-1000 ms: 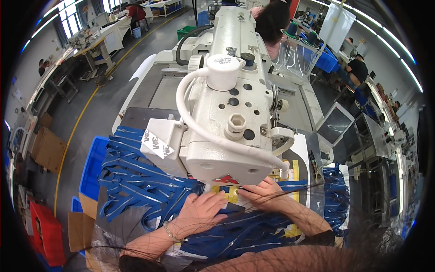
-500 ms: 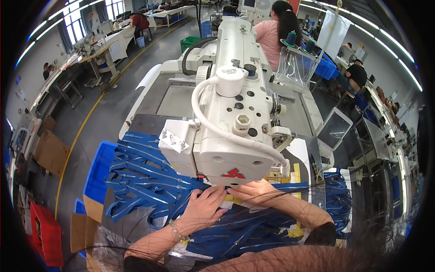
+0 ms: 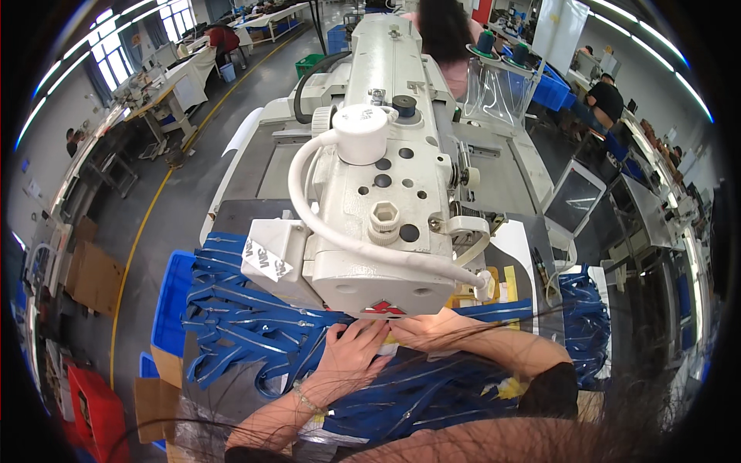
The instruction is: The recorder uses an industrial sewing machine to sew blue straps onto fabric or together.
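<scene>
My left hand (image 3: 351,349) and my right hand (image 3: 421,332) meet at the front lower edge of a white industrial sewing machine head (image 3: 378,266). Their fingers are bent and pressed in close together on blue zipper tape, with the fingertips partly hidden under the head. A blue zipper (image 3: 498,311) runs out to the right behind my right wrist. Left of my left hand spreads a pile of blue zippers (image 3: 247,309) with metal teeth and sliders. More blue zippers (image 3: 401,397) lie below both hands, nearest to me. The needle area is hidden by the head.
Another bundle of blue zippers (image 3: 584,324) hangs at the right, below a tilted screen (image 3: 575,197). Blue bins (image 3: 171,301) and an open cardboard box (image 3: 157,405) stand at the left, near a red container (image 3: 96,409). A person (image 3: 444,35) is behind the machine.
My view has shifted a little, so the machine appears further left. Both hands stay at the machine head's front edge, with little visible movement. The person behind has turned or leaned.
</scene>
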